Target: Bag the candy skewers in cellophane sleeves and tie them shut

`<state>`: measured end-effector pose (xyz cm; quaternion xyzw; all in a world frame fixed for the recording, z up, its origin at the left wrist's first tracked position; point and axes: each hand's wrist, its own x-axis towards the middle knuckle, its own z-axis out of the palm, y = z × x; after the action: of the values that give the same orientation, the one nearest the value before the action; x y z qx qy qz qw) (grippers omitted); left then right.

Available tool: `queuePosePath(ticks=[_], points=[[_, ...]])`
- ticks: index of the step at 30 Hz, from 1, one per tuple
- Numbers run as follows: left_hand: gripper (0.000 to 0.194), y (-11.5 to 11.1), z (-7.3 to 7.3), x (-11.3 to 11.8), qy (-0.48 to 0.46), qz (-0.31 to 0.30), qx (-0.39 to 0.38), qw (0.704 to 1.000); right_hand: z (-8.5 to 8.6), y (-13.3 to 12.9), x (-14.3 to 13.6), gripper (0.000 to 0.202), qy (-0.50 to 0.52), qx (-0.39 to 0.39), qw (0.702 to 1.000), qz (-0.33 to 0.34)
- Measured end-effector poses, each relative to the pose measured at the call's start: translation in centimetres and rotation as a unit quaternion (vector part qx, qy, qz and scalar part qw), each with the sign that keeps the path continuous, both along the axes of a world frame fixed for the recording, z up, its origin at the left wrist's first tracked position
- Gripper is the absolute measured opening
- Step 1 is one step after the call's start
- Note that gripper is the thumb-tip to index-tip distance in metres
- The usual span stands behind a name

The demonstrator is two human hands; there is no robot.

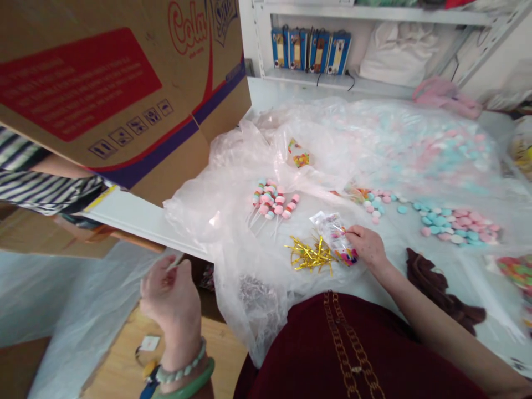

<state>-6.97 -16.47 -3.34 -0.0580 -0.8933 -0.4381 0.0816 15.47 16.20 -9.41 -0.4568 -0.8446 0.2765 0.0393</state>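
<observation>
My left hand [172, 291], with a beaded bracelet and a green bangle, is raised beyond the table's left edge. Its fingers are curled together around something small and pale that I cannot make out. On the table, my right hand [366, 245] pinches the edge of a clear printed bag [332, 233]. Gold twist ties [311, 254] lie just left of that bag. Behind them, several marshmallow skewers [274, 200] with white sticks rest in a bunch on the plastic sheet [233, 205]. Loose pink, blue and white marshmallows [457, 224] are spread at the right.
A large cardboard box [166, 111] stands at the back left, with a person's striped sleeve [25, 172] behind it. A brown cloth [440, 288] and bagged gummies [515, 271] lie at the right. Shelves [374, 14] stand at the back.
</observation>
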Motion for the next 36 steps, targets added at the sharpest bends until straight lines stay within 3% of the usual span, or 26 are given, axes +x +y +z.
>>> queuePosePath(ticks=[1,3,4,6,8,10,11,12,13,16,20,24,27,30,32,34,36], points=[[0.025,0.9,1.2,0.7,0.064,0.018,-0.01,0.998,0.1,0.2,0.1,0.028,0.016,0.01,1.0,0.001],[0.023,3.3,2.7,2.3,0.111,-0.015,0.014,0.994,0.5,0.3,0.1,0.029,0.081,0.028,0.996,-0.019],[0.022,4.7,3.0,3.3,0.089,-0.054,0.043,0.994,0.7,0.3,0.0,0.029,0.128,0.021,0.991,-0.04],[0.022,7.8,2.7,5.2,-0.052,-0.151,0.123,0.98,1.5,-0.4,-0.6,0.026,0.228,-0.058,0.968,-0.084],[0.032,10.9,1.6,7.0,-0.262,-0.235,0.217,0.91,2.4,-1.7,-1.6,0.022,0.297,-0.196,0.928,-0.106],[0.042,13.3,0.3,8.4,-0.441,-0.288,0.285,0.801,3.1,-3.5,-2.9,0.019,0.313,-0.308,0.895,-0.079],[0.044,14.1,-0.4,8.9,-0.498,-0.303,0.306,0.753,3.4,-4.4,-3.6,0.018,0.308,-0.331,0.89,-0.052],[0.043,14.7,-1.1,9.2,-0.528,-0.305,0.325,0.723,3.7,-5.2,-4.4,0.017,0.299,-0.331,0.895,-0.019],[0.041,14.9,-1.6,9.3,-0.538,-0.296,0.343,0.711,3.8,-5.9,-5.1,0.017,0.287,-0.313,0.905,0.018],[0.034,14.3,-2.8,8.5,-0.498,-0.225,0.369,0.751,3.6,-7.1,-7.4,0.023,0.241,-0.237,0.933,0.12],[0.027,12.2,-3.2,6.2,-0.438,-0.138,0.362,0.811,2.8,-7.5,-11.2,0.024,0.122,-0.115,0.964,0.205],[0.023,10.8,-3.3,4.8,-0.407,-0.117,0.39,0.817,2.0,-8.8,-15.2,0.027,0.002,0.018,0.969,0.246],[0.024,10.5,-3.6,4.4,-0.406,-0.105,0.417,0.806,1.3,-9.3,-16.7,0.029,-0.038,0.051,0.971,0.229],[0.027,10.5,-3.8,4.4,-0.396,-0.099,0.417,0.812,0.5,-8.3,-16.4,0.033,-0.005,0.025,0.986,0.165],[0.028,10.6,-3.7,4.4,-0.381,-0.095,0.406,0.826,0.3,-6.8,-15.4,0.025,0.082,-0.072,0.991,0.075],[0.027,10.9,-3.5,4.4,-0.374,-0.097,0.4,0.831,0.5,-5.3,-14.1,0.015,0.156,-0.187,0.97,0.015],[0.024,11.3,-3.2,4.2,-0.396,-0.114,0.411,0.814,1.3,-4.1,-12.3,0.015,0.179,-0.241,0.954,0.01]])
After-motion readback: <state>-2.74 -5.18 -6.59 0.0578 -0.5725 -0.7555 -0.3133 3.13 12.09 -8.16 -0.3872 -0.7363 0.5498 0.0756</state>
